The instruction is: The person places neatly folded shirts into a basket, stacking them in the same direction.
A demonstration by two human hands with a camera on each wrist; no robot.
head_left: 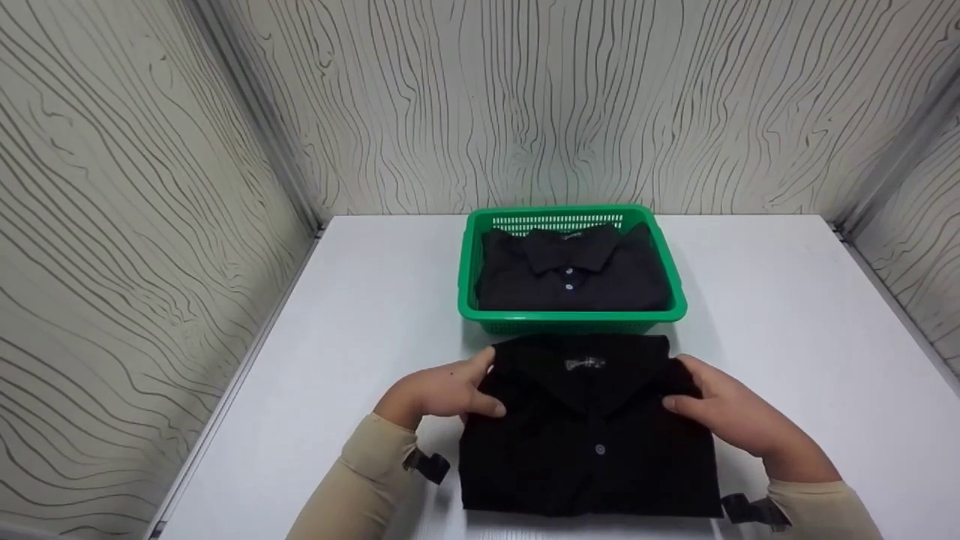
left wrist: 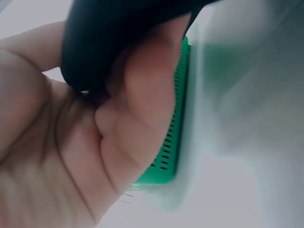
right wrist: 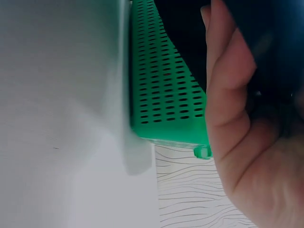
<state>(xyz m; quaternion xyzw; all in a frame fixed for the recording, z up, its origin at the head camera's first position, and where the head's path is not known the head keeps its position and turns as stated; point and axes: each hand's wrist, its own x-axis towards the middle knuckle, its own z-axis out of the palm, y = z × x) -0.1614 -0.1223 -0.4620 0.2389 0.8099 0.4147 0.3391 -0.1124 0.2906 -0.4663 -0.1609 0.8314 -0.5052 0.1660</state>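
A folded black collared shirt lies on the white table, just in front of a green basket. My left hand grips the shirt's left shoulder, thumb on top, and the fingers curl under the dark cloth. On the other side my right hand grips the right shoulder the same way, its finger wrapped round the black cloth. A second folded black shirt fills the basket. The basket's slotted wall is close by in both wrist views.
Wavy-patterned panels wall the table in at the back and both sides. Bare table surface lies to the left and right of the basket. Beige sleeves with black wrist straps cover my forearms.
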